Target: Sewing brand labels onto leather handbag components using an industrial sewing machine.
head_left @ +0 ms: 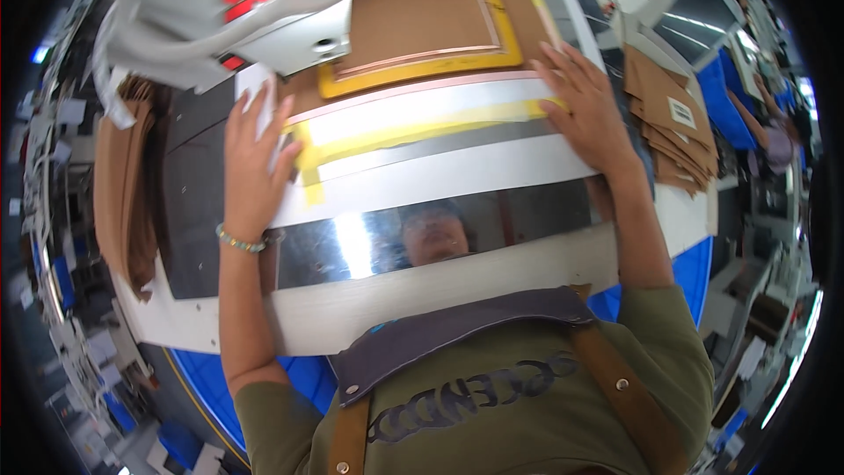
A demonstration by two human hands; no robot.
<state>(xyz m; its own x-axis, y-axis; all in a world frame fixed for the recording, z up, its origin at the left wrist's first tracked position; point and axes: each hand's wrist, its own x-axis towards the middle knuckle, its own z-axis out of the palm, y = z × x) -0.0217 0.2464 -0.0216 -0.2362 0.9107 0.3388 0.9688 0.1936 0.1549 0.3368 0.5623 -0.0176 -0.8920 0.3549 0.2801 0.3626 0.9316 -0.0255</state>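
My left hand (253,163), a beaded bracelet at its wrist, rests with fingers stretched along the left end of a white panel (422,178) striped with yellow tape (422,129). At the panel's right end lies my right hand (587,110), its fingers spread over the edge of a brown sheet (526,13) and the yellow strip. Between the hands, on the far side, a yellow frame (422,72) with a copper-coloured inner border surrounds a brown piece (418,22). A shiny metal plate (492,227) runs along the near side. Neither hand visibly grips anything.
The white arm of a sewing machine (299,4) overhangs the far left. Stacked brown pieces lie at left (127,193) and right (673,123). A screen (694,18) stands far right. The pale table edge (440,308) is close to my body.
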